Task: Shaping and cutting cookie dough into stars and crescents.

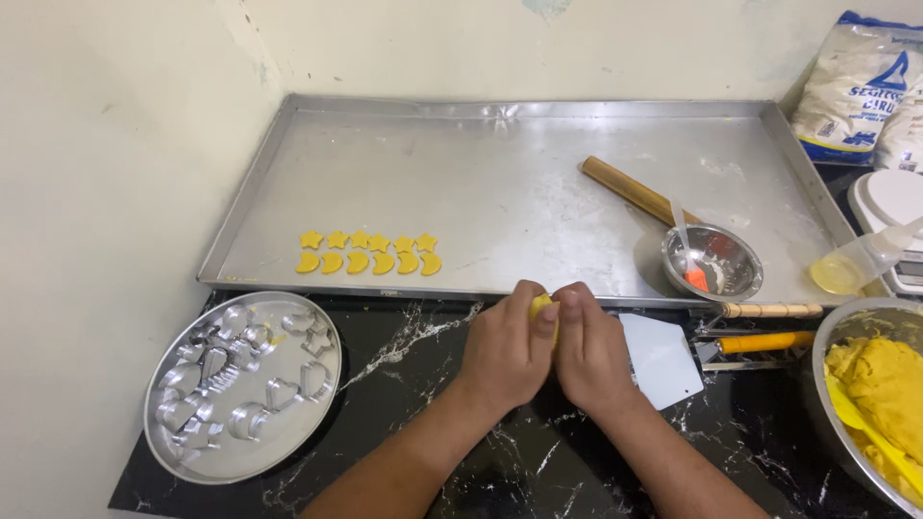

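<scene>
Tray: one large metal baking tray (500,163), on the table just beyond both hands.
Round plate: one (163,442), left of the left hand, holding metal cutters, too jumbled to count.
Cut shapes: six stars (366,239), six crescents (369,262), beyond the left hand.
Dough piece: one yellow lump (542,309), clamped between left hand (505,351) and right hand (591,354).
Step judged: shaping the lump; next calls for even pressure.
</scene>
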